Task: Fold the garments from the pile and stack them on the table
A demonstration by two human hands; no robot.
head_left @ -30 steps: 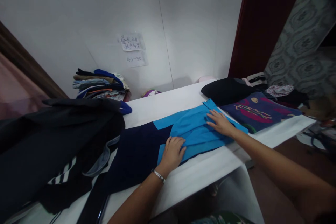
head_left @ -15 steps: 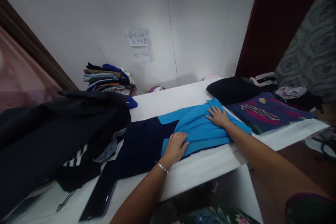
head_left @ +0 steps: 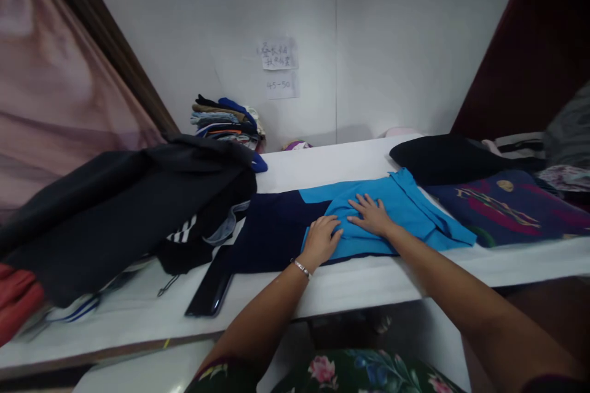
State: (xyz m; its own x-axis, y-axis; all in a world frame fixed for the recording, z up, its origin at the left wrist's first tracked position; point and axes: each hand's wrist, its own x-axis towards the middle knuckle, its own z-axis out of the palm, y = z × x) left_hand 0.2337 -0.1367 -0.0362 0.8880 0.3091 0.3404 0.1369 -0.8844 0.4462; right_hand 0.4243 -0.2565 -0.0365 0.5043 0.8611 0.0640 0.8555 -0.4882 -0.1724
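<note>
A bright blue and navy garment [head_left: 281, 227] lies spread across the white table [head_left: 318, 166], its navy part to the left and its blue part to the right. My left hand [head_left: 320, 239] rests on the blue cloth near where the two colours meet, fingers stretched out and slightly bent. Flat on the blue part, just right of it, lies my right hand [head_left: 371, 215] with its fingers spread. Small wrinkles run through the fabric around both hands. Neither hand grips anything.
Dark clothes [head_left: 138, 196] are heaped on the left. A black phone [head_left: 209, 288] lies near the front edge. Folded clothes [head_left: 225, 120] are stacked at the back left. On the right are a patterned navy garment [head_left: 507, 206] and a black garment [head_left: 442, 159]. Paper notes [head_left: 280, 67] hang on the wall.
My right hand has slid left over the blue cloth, closer to my left hand. The blue part's right end now lies flatter and wider. The camera view has shifted left.
</note>
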